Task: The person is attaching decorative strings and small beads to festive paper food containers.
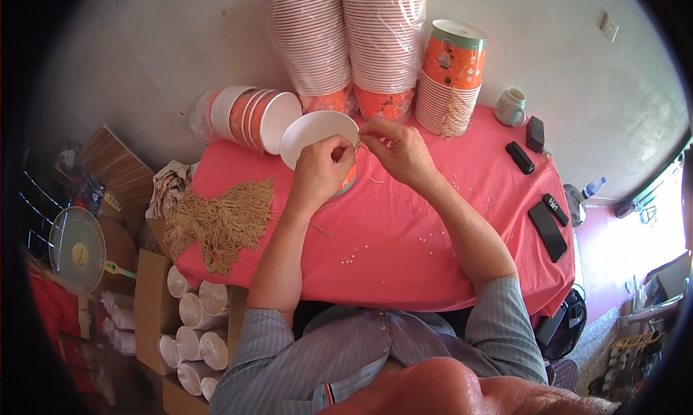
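Observation:
A white-lined paper bucket (317,132) with an orange printed outside stands on the pink cloth in front of me. At its right rim, my left hand (323,171) is closed in a pinch on a thin tan string. Just to the right, my right hand (404,155) pinches the same string between thumb and fingertips. Most of the string is hidden by the fingers. Loose string ends lie on the cloth below the bucket. Left of my left forearm, a large heap of tan strings (224,223) spreads toward the table's edge.
Tall wrapped bucket stacks (310,46) stand by the wall. More buckets lie sideways (278,122); another stack (451,75) holds strings. A mug (510,108), black phone (547,231) and small white beads (426,239) occupy the right. A carton (155,310) of white cups sits below left.

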A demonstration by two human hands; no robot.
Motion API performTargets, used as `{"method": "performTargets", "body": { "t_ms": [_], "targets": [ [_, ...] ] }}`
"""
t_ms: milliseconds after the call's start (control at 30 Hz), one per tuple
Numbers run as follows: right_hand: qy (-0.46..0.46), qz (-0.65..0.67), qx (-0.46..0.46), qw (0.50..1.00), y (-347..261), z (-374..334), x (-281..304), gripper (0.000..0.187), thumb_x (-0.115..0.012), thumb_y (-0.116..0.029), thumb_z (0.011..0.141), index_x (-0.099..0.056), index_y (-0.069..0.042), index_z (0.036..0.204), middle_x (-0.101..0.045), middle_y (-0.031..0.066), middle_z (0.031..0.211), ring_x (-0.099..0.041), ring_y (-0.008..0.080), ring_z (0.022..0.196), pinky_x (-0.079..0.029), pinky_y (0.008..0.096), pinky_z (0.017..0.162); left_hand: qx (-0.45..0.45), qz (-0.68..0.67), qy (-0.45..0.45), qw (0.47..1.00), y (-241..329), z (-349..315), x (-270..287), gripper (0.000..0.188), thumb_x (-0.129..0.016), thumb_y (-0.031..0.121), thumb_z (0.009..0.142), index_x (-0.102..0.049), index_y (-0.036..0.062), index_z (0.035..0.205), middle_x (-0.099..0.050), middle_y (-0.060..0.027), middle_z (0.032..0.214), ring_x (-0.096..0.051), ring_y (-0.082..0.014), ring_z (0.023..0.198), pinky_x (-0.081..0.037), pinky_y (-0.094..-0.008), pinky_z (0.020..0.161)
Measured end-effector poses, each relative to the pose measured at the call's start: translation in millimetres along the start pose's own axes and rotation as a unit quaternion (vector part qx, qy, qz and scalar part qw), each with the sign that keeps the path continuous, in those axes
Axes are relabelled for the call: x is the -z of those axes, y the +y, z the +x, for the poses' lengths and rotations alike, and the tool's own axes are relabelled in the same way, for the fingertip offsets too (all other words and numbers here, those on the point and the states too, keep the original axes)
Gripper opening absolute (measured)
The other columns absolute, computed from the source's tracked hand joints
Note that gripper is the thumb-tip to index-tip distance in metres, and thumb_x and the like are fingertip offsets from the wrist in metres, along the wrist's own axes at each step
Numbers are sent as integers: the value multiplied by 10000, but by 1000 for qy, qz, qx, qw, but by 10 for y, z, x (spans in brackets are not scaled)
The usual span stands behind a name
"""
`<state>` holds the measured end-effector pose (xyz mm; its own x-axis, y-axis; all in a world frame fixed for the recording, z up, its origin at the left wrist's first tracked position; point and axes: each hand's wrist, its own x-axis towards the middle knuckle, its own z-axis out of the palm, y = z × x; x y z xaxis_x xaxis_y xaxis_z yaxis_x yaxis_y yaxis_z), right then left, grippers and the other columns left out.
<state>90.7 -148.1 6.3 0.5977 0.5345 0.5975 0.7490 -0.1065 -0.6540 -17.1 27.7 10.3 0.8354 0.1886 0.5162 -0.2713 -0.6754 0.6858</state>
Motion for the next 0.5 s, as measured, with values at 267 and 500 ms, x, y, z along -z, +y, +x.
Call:
{"method": "performTargets", "body": {
  "t_ms": [267,500],
  "targets": [
    [-82,96,-69,990,58,12,16,152,-684,-129,1071,-708,1,1146,-773,77,930,-737,127,863,-594,320,795,-39,17,-22,999,42,-14,11,102,-754,70,951,-752,-29,978,-781,-188,923,-777,-338,835,-600,-425,763],
    [-136,247,-156,947,139,54,29,172,-637,-165,1109,-657,-21,1203,-746,50,937,-723,125,856,-601,306,804,-75,48,-27,996,26,-6,-7,105,-748,27,952,-743,-55,1017,-773,-173,942,-772,-252,810,-599,-367,757]
  ]
}}
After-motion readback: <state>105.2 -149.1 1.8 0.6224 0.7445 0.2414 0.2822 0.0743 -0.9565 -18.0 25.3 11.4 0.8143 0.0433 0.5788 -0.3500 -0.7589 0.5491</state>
